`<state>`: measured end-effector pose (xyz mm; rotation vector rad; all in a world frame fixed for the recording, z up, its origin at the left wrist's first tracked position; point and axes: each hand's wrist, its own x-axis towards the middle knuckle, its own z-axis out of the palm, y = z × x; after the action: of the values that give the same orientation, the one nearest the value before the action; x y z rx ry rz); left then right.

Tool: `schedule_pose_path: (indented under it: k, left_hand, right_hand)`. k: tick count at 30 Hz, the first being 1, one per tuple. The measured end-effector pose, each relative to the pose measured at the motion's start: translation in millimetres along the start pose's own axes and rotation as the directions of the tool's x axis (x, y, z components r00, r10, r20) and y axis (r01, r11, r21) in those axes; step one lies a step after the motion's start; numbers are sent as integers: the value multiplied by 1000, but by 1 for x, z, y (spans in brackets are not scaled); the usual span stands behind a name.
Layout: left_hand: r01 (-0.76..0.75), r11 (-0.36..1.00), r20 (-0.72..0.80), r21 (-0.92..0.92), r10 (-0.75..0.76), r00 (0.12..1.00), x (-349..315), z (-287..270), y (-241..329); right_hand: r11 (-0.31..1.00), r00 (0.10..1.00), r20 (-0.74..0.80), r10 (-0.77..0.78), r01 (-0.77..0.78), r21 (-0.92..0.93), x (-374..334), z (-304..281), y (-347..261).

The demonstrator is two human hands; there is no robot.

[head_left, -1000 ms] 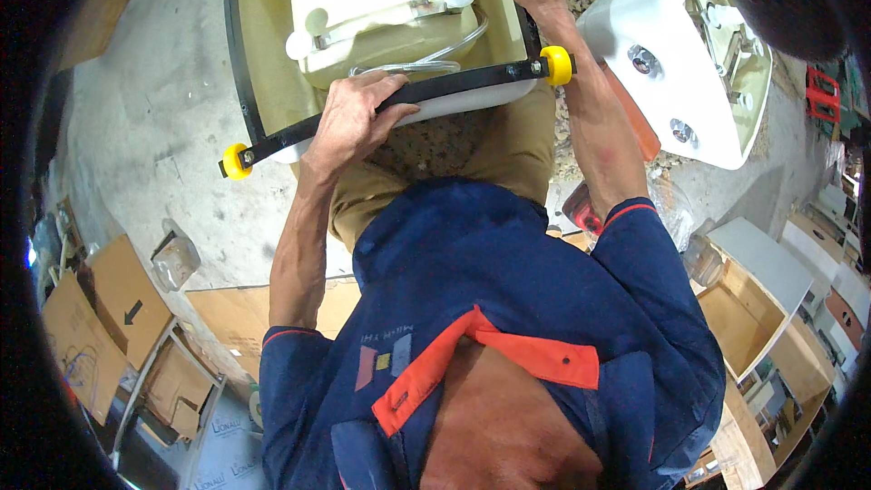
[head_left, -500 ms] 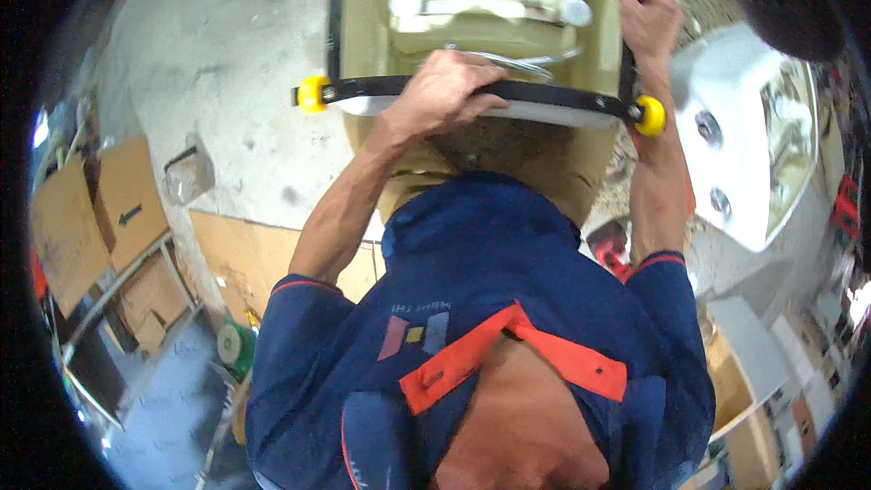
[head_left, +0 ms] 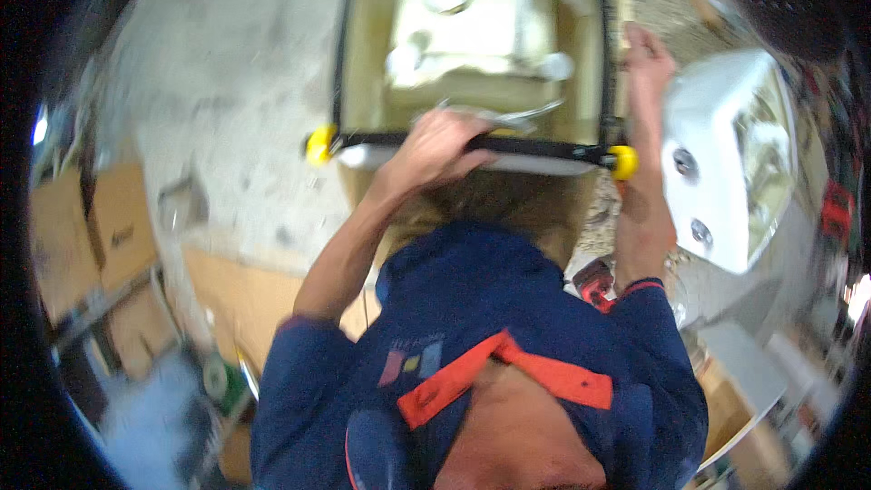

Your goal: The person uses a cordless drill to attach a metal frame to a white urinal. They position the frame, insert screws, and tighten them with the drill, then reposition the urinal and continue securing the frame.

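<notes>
Fingers of the left hand (head_left: 440,147) curl over a black bar (head_left: 544,147), thumb toward the body, while I watch from a distance. The right hand (head_left: 646,56) is blurred beside the far edging, and I cannot tell whether its fingers are wide, narrow or holding anything. The bar crosses the near end of a long cream shell (head_left: 581,59), open side up, just ahead of the person's legs. As for progress, I judge the near end assembled — a yellow wheel (head_left: 320,145) sits at the bar's left end, a second yellow wheel (head_left: 623,162) at its right — and white inner parts (head_left: 481,32) are in place. A clear tube (head_left: 544,112) looks loose (its ends are too blurred to follow), and what remains I cannot tell. Pale concrete floor (head_left: 227,82) gives most room leftward; rightward the forearm fills a narrow strip before a white moulded shell (head_left: 717,141).
</notes>
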<state>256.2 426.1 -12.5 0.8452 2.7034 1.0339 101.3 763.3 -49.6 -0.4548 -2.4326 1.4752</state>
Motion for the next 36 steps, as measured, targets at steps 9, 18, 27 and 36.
schedule_pose_path:
  k: [9,18,27,36]
  left_hand:
    - [255,953,32,-165,-253,967,21,-35,27]
    - [393,851,-220,-348,-481,848,58,-47,47]
    - [187,734,-210,-653,-413,886,155,-36,88]
    - [-66,273,-143,-960,-272,952,172,-15,152]
  right_hand:
    - [445,910,366,194,251,-860,82,22,238]
    - [699,948,39,316,-204,-686,69,21,250]
    - [986,987,-26,159,-160,-42,14,-58,69]
    - [921,949,209,-237,151,359,-82,-120,-134]
